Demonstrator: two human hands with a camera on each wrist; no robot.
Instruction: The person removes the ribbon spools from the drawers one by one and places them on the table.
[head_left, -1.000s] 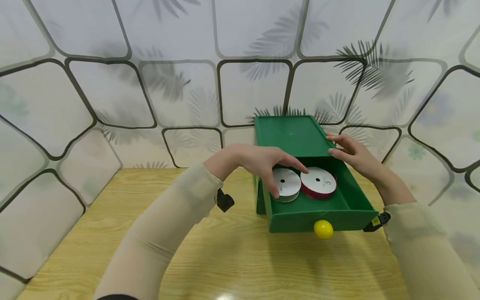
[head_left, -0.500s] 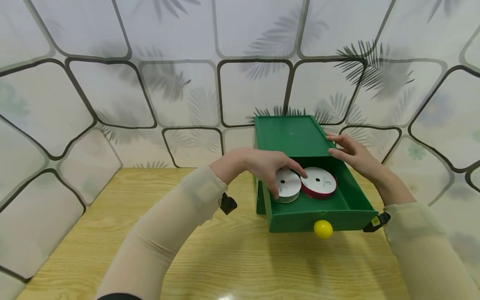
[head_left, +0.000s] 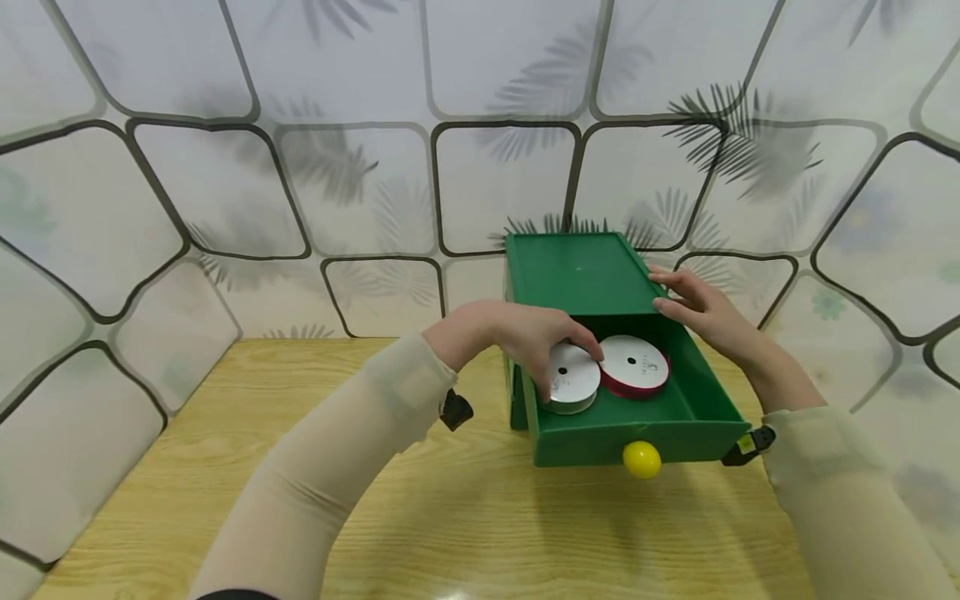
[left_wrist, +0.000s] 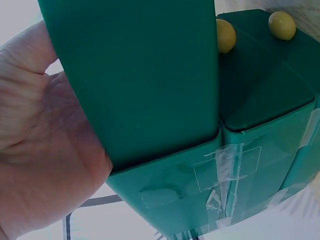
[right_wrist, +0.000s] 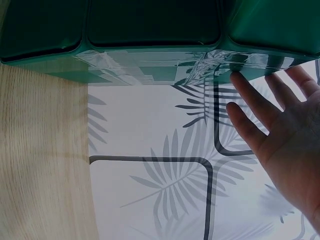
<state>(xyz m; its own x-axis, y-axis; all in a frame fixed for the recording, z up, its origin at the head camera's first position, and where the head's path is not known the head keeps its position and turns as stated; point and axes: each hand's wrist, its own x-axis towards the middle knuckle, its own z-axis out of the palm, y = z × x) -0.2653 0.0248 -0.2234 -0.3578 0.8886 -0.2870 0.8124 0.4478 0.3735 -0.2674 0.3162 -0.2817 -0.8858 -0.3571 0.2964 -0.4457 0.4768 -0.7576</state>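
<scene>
Right of centre, the left hand (head_left: 531,333) has tightened, pinching the left ribbon roll (head_left: 574,373), apparently secured; the right hand (head_left: 705,312) rests, fingers relaxed, against the cabinet (head_left: 577,271).

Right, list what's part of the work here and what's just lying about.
Likely in the job:
- pale-edged spool, held by the left hand
- open drawer around it
- green cabinet, right hand at its side

Likely just there:
- red-edged spool, not held
- closed lower drawers
- patterned backdrop
</scene>
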